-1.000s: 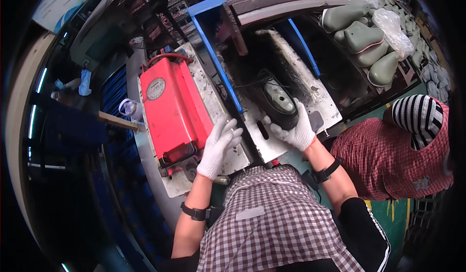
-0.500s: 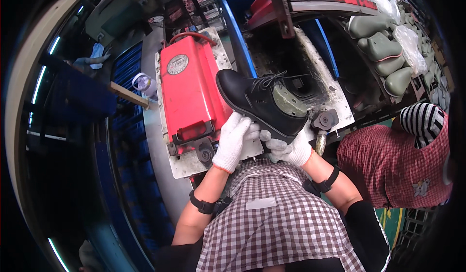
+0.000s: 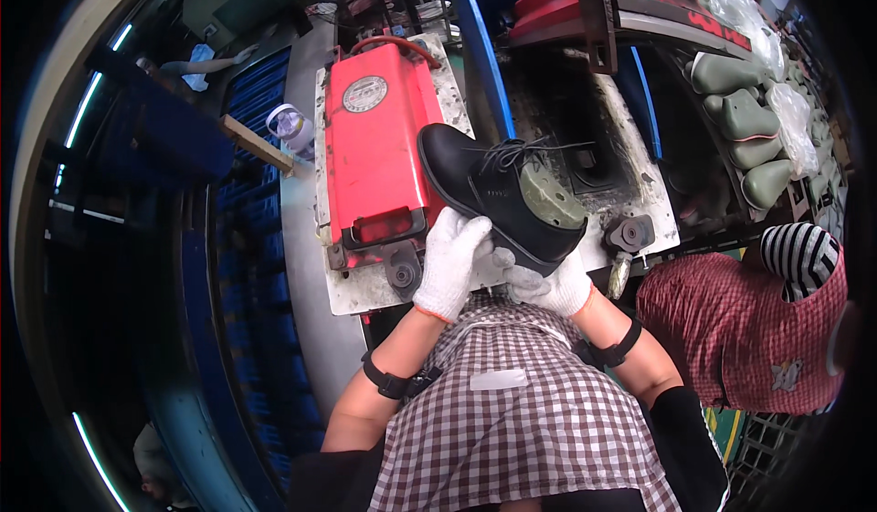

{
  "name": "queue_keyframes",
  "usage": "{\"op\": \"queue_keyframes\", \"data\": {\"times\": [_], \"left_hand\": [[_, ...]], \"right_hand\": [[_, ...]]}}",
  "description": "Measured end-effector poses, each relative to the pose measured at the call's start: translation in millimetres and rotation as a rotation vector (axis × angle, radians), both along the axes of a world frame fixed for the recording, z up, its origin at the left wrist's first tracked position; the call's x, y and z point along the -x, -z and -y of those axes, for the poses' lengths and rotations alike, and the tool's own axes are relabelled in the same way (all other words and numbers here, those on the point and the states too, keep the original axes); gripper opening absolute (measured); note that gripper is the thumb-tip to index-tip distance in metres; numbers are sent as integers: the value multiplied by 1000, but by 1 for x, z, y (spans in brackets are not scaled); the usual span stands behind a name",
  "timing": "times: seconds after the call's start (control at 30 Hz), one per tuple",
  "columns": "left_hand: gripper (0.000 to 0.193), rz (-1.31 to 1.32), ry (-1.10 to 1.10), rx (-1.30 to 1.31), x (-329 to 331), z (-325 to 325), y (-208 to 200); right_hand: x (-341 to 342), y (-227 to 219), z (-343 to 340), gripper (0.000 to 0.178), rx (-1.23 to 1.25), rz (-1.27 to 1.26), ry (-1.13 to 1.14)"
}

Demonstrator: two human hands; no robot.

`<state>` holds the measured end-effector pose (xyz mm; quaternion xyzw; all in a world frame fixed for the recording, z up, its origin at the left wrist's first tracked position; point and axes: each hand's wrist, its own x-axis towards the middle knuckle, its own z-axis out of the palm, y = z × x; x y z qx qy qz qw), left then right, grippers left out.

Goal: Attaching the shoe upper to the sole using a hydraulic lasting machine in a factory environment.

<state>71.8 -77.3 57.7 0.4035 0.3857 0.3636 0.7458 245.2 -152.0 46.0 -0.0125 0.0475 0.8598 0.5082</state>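
I hold a black lace-up shoe in front of me, tilted, its toe to the upper left and its heel to the lower right. A green shoe last sits inside its opening, and the laces hang loose over the top. My left hand, in a white knitted glove, grips the sole edge around the middle. My right hand, gloved too, is closed at the heel end. The shoe's underside and some fingertips are hidden.
Behind the shoe stands a machine with a red cover and a raised red lid. Green lasts are heaped at the right, near a person in a red checked garment. Blue rollers run along the left, beside a white cup.
My view has turned a little, so the machine and lasts appear farther right. The shoe stays in both hands, nearly the same tilt. My left thumb lies more along the sole edge.
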Motion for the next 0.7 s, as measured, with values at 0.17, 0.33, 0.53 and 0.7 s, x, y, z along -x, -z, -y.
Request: {"op": "queue_keyframes", "data": {"times": [0.17,0.33,0.53,0.7], "left_hand": [[29,188,-76,86,2,-3,7],[30,63,-44,-38,13,-9,5],[22,170,-63,46,18,-3,2],[33,89,-60,-95,14,-4,6]], "right_hand": [[6,0,-1,68,133,207,56],[17,-4,-5,77,211,364,152],[9,-14,-3,82,157,185,-26],[16,-17,-13,78,-89,84,-99]]}}
